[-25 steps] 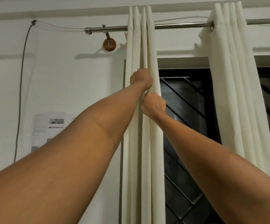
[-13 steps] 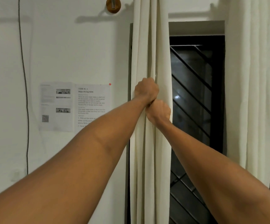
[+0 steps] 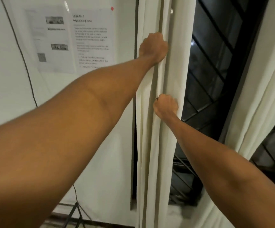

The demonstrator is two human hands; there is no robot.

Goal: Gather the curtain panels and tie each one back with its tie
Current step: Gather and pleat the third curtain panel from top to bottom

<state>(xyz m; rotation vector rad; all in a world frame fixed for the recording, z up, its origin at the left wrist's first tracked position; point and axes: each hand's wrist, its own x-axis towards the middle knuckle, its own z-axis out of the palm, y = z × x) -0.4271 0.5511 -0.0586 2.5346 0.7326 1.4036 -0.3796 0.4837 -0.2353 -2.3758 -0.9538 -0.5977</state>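
Curtain panel (image 3: 150, 153) hangs bunched at the left edge of the window (image 3: 212, 83), left hand (image 3: 153, 46) fisted round its folds up high and right hand (image 3: 165, 105) clamped on them lower down, probably to hold the pleats together for tying.

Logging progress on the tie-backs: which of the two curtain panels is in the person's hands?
The left panel: left hand and right hand grip its folds. The right panel hangs ungripped.
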